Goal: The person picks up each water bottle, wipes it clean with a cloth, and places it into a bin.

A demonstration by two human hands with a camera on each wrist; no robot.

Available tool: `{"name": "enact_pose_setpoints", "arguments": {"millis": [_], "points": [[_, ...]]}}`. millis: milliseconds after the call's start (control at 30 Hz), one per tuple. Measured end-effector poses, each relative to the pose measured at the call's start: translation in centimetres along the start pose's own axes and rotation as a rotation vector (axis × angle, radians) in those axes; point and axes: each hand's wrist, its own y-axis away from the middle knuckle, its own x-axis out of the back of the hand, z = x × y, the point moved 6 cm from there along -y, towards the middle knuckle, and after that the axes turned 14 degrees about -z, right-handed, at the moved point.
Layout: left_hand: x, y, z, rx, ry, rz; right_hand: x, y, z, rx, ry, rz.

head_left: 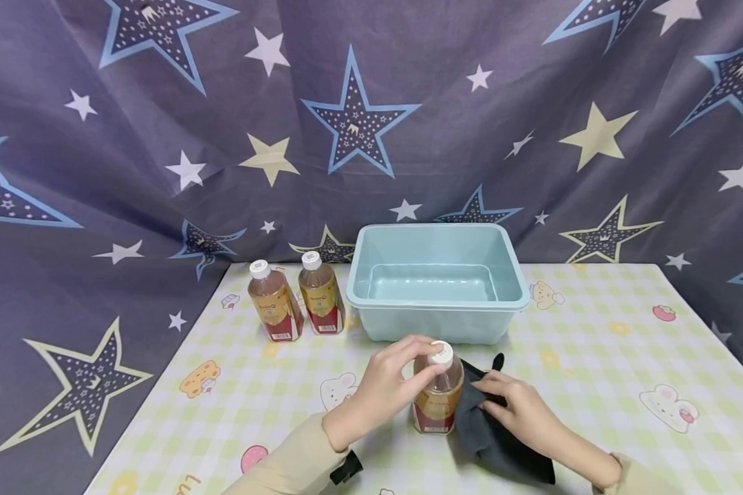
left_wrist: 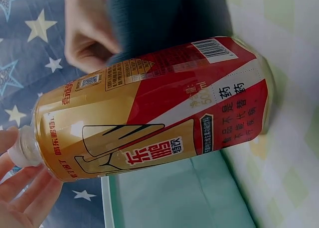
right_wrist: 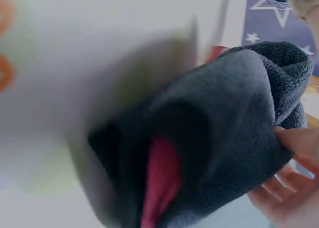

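Note:
A drink bottle with a white cap and a gold-and-red label stands upright on the table, in front of the blue basin. My left hand grips it by the white cap, thumb and fingers around the top. In my right hand is a dark grey cloth, pinched between thumb and fingers and hanging beside the bottle's right side. The right wrist view shows the cloth's fuzzy surface and a pink patch in its fold. Part of the bottle's right side is hidden by the cloth.
Two similar bottles, one at the left and one beside it, stand at the back left. The light blue basin sits at the back middle. A checked tablecloth covers the table, and a star-patterned curtain hangs behind.

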Motion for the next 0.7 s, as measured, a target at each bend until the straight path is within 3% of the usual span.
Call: {"name": "enact_pose_setpoints", "arguments": {"millis": [133,333,700], "points": [[0.0,0.0,0.0,0.003,0.0,0.0,1.5,0.1,-1.0,0.038,-0.057,0.072],[0.0,0.0,0.1,-0.011,-0.02,0.002,3.1,0.0,-1.9,0.079,-0.058,0.163],[0.1,0.1,0.2,0.009,-0.003,0.001,2.9,-0.2,-1.9,0.094,-0.077,0.156]]}}
